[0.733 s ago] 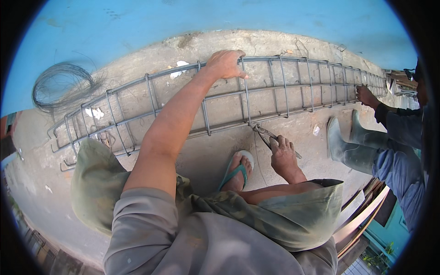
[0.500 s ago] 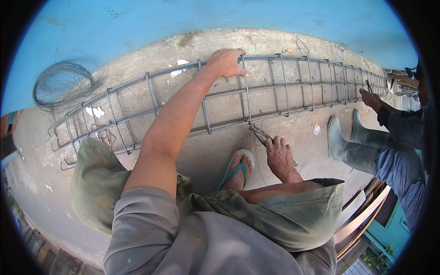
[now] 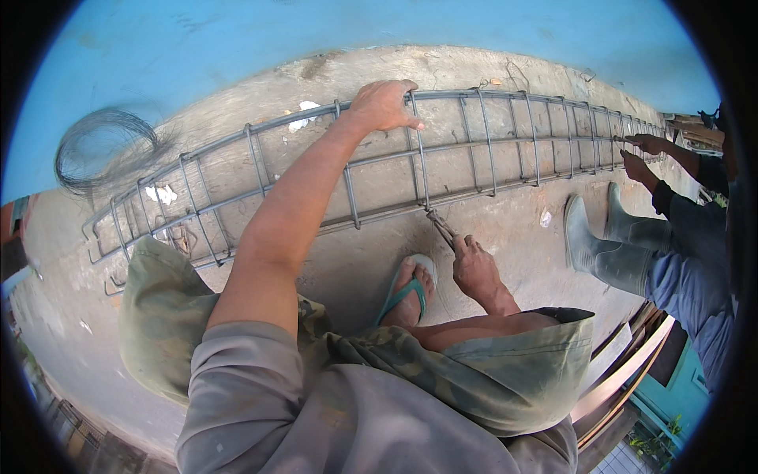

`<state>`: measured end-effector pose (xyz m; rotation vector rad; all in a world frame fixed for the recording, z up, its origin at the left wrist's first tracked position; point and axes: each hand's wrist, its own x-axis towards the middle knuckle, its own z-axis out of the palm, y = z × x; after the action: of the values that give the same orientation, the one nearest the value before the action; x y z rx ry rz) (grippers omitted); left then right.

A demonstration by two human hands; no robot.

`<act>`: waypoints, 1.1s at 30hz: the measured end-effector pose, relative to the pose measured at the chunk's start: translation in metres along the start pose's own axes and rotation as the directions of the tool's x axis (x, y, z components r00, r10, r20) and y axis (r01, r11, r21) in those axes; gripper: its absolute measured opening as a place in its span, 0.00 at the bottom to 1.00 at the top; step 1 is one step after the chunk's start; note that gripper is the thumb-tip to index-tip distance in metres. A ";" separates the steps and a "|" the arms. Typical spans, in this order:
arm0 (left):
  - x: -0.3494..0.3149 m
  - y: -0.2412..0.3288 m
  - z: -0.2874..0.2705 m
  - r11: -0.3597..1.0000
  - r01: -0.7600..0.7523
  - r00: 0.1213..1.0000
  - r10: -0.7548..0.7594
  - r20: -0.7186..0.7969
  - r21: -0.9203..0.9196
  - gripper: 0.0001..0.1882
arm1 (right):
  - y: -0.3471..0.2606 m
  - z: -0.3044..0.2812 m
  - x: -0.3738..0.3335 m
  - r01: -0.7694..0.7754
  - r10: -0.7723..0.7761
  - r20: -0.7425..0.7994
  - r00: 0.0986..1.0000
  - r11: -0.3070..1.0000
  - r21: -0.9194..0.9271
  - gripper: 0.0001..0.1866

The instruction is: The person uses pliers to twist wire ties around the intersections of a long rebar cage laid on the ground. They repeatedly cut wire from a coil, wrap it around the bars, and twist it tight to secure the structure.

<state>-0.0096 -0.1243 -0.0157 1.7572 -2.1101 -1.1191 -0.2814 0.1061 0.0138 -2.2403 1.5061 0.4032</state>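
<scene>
A long rebar cage of bars and square stirrups lies across the concrete in front of me. My left hand is closed around its far bar where a stirrup crosses. Below it, my right hand grips the handles of a pair of pincers. Their jaws are at the near bar, by the foot of that same stirrup. Whether the jaws hold a tie wire there is too small to tell.
A coil of thin wire lies at the far left by the blue wall. At right a co-worker in rubber boots has both hands at the cage's far end. Planks lie at lower right. My sandalled foot is near the pincers.
My right hand has turned and its fingers have closed further round the pincers' handles. The co-worker's second hand has come into view at the cage.
</scene>
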 end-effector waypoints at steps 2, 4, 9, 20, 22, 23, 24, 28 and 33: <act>-0.003 0.001 0.008 1.000 -0.029 0.993 0.028 -0.116 -0.004 0.46 | 0.007 0.008 0.000 -0.020 -0.010 0.086 0.996 0.938 0.347 0.09; -0.020 0.009 0.026 0.933 -0.268 0.910 0.327 -0.256 0.239 0.46 | 0.014 0.014 -0.002 -0.143 0.008 0.204 0.979 0.741 0.656 0.09; -0.106 0.031 0.085 0.473 -0.770 0.617 0.724 0.310 0.428 0.43 | -0.004 0.019 0.008 -0.437 -0.066 0.435 0.898 -0.025 0.899 0.10; -0.123 0.079 0.183 0.592 -0.767 0.641 0.722 0.259 0.248 0.12 | 0.028 0.011 -0.023 -0.407 0.118 0.391 0.913 0.160 0.899 0.20; -0.115 0.088 0.175 0.635 -0.744 0.658 0.642 0.393 0.208 0.13 | 0.037 0.023 -0.045 -0.202 0.190 0.125 0.974 0.464 0.863 0.24; -0.112 0.093 0.169 0.656 -0.732 0.655 0.601 0.458 0.187 0.13 | 0.009 -0.011 -0.052 -0.193 0.223 0.020 0.975 0.789 0.583 0.26; -0.110 0.096 0.162 0.686 -0.706 0.662 0.552 0.506 0.175 0.13 | 0.009 -0.001 -0.053 -0.248 0.271 0.013 0.962 0.859 0.448 0.26; -0.109 0.100 0.182 0.598 -0.748 0.664 0.689 0.293 0.289 0.14 | 0.024 0.035 -0.067 -0.403 0.409 0.058 0.911 0.848 0.345 0.19; -0.139 0.085 0.192 0.480 -0.863 0.490 0.871 0.030 0.156 0.15 | 0.033 0.027 -0.062 -0.536 0.286 0.453 0.844 0.463 0.706 0.19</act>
<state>-0.1446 0.0850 -0.0523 0.4558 -2.5540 -0.5745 -0.3353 0.1583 0.0121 -1.0141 1.6134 0.0813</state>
